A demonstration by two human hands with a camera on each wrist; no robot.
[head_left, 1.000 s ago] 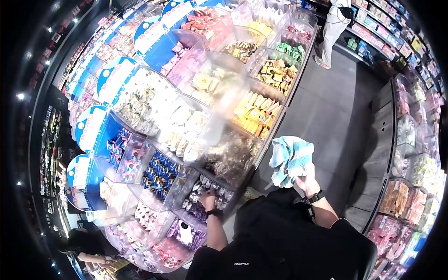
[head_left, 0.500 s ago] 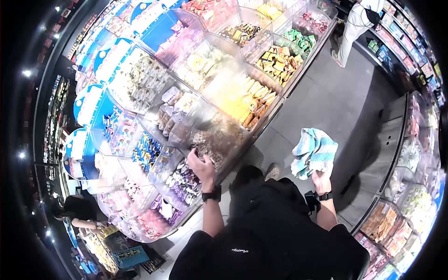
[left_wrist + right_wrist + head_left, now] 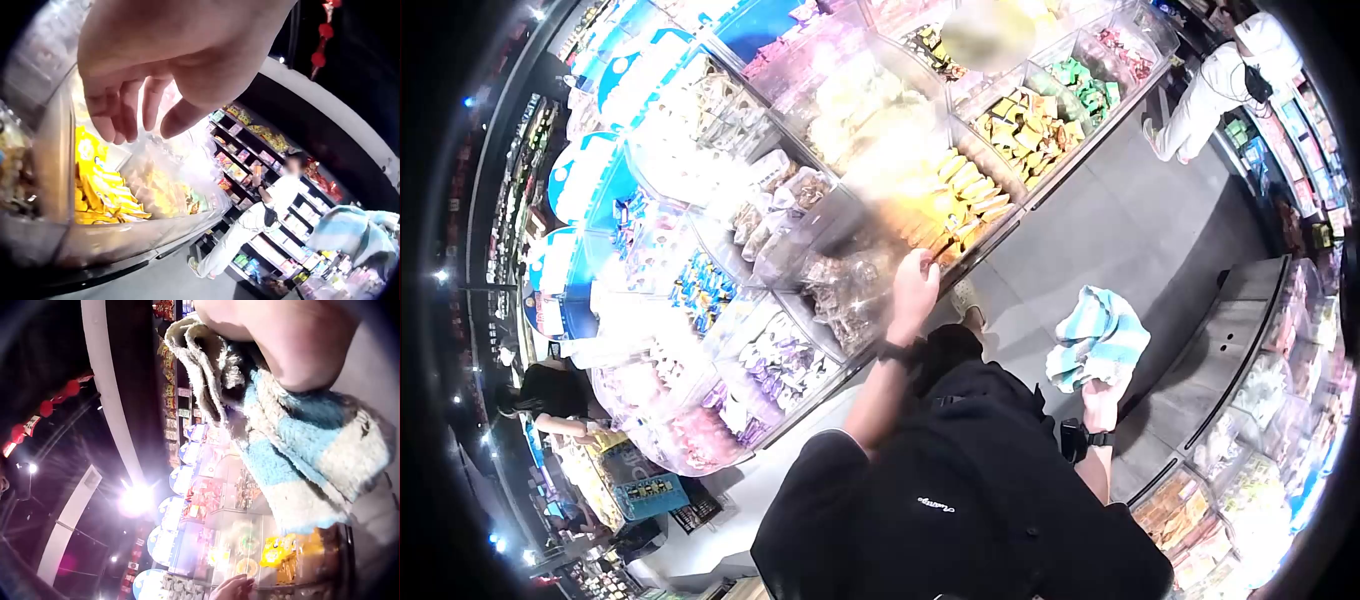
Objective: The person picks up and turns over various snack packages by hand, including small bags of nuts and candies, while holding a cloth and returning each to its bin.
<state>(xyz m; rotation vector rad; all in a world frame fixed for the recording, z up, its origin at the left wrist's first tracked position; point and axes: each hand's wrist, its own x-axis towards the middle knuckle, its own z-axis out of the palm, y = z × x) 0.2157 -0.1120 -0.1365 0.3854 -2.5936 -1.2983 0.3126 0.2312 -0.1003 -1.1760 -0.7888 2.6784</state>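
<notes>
My left hand (image 3: 914,298) is over the front edge of the bin of yellow-wrapped snacks (image 3: 970,205). In the left wrist view the fingers of the left hand (image 3: 169,69) hang down loosely bent above the yellow packets (image 3: 103,190), holding nothing. My right hand (image 3: 1100,405) grips a blue-and-white striped cloth (image 3: 1098,340), away from the bins. Seen from the right wrist, the cloth (image 3: 300,444) hangs in folds from the right hand (image 3: 294,337).
Clear-walled bins of brown packets (image 3: 840,300), purple sweets (image 3: 785,365) and green sweets (image 3: 1085,90) line the left side. A person in light trousers (image 3: 1210,100) stands on the aisle's far side. More bins (image 3: 1180,505) flank the lower right.
My left hand has moved from the purple and white sweets, past the brown packets, to the yellow-wrapped snacks. The cloth is still in my right hand, and the head view has shifted.
</notes>
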